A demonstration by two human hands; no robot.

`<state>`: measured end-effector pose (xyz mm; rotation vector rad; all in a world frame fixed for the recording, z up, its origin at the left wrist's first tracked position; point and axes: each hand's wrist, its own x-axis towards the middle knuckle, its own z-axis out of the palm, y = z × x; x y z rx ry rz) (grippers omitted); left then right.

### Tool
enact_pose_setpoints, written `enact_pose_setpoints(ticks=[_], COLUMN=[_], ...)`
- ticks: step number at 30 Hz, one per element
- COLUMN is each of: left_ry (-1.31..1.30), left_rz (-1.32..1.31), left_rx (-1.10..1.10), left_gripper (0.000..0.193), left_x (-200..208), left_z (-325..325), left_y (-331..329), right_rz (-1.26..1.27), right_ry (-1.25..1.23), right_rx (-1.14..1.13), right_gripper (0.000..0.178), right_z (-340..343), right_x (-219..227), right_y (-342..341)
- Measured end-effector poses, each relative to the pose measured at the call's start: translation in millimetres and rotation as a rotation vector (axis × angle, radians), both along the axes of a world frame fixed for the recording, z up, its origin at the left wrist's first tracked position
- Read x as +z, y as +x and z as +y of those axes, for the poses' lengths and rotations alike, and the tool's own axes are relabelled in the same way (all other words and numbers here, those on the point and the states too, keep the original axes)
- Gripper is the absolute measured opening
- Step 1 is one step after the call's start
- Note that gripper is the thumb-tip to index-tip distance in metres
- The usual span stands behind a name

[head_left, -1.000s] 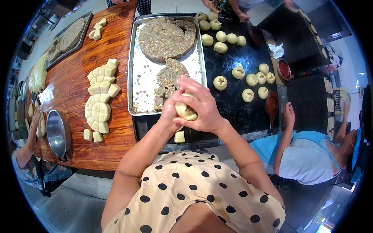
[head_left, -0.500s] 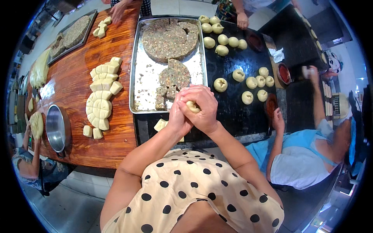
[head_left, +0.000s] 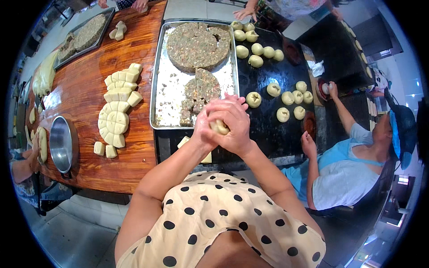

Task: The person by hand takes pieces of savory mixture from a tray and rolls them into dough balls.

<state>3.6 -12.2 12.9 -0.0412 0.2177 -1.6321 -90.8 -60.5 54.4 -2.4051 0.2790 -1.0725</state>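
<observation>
Cupped together in front of my chest, my left hand (head_left: pixel 203 130) and my right hand (head_left: pixel 233 127) enclose a pale dough ball (head_left: pixel 219 127). Only part of the ball shows between the thumbs; the rest is hidden by the palms and fingers. Just beyond my hands lies a metal tray (head_left: pixel 161 102) holding a large round slab of speckled filling (head_left: pixel 196 47) and a smaller broken piece of filling (head_left: pixel 202 89). Below my left wrist, pale dough pieces (head_left: pixel 207 158) sit on the dark counter, partly covered by my forearm.
Cut dough pieces (head_left: pixel 112 125) lie grouped on the wooden table (head_left: pixel 89 98), near a steel bowl (head_left: pixel 63 145). Several filled dough balls (head_left: pixel 273 89) rest on the black counter (head_left: pixel 263 134). A co-worker in a blue apron (head_left: pixel 333 154) stands at the right; other people work around the tables.
My hands stay closed round the dough ball, their fingers shifting slightly and spreading at the far side. The co-worker at the right has lowered a hand to a reddish bowl.
</observation>
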Motion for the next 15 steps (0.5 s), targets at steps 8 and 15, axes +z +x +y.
enact_pose_setpoints(ticks=[8, 15], left_ry=[0.007, 0.156], left_rz=[-0.253, -0.562], left_rx=[-0.048, -0.203], left_gripper=[0.051, 0.058], left_x=[2, 4], left_z=[4, 3], left_y=[6, 25], right_rz=[-0.267, -0.283], right_ry=[0.309, 0.354], right_rx=[-0.213, -0.186], right_gripper=[0.051, 0.047], right_z=[21, 21], right_x=[-10, 4], right_y=[9, 14])
